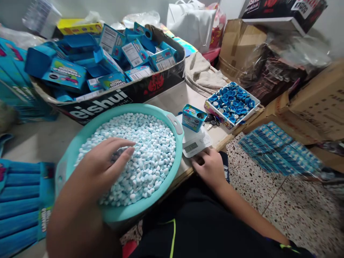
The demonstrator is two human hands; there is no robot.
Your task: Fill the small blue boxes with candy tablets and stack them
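My left hand (103,166) is over a turquoise basin (80,143) heaped with small pale blue and white candies (145,161). Its index finger and thumb curl together at their tips; the other fingers are hidden, and I cannot make out what is between them. Fingers bent but apart, my right hand (209,166) rests at the table edge against the front of a white digital scale (197,147). On that scale stands a small blue printed box (194,118), upright, with a round opening in its top. The display digits are too blurred to read.
Behind the basin, a black carton (150,87) holds many blue boxes. Blue caps (232,102) fill a shallow box at right, with keys (212,122) beside the scale. Flat blue packs (21,200) lie at left. Cardboard boxes (317,104) and wrapped blue packs (279,148) are at right.
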